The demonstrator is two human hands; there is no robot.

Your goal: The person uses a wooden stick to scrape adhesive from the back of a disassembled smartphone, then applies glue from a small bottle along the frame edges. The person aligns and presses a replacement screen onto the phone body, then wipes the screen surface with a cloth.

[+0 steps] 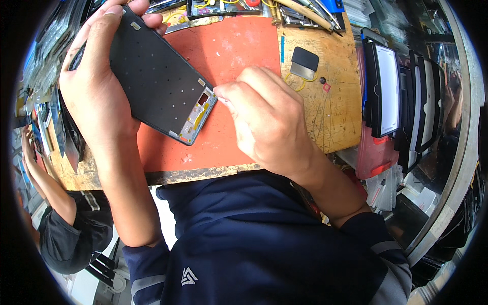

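Note:
My left hand is closed round the upper left side of a black phone mid-frame, its thumb along the edge and fingertips showing at the top. The frame is held tilted above a red mat. Yellow and silvery parts show in the slot at its lower right end. My right hand is closed in a pinch at that end's corner. Something small and pale peeks from between its fingertips, too hidden to name; whether it touches the frame I cannot tell.
Right of the mat, a small black-and-grey piece lies on the wooden bench. Tools and a parts tray line the back. Black boxes stand at the right. Another person's arm is at the far left.

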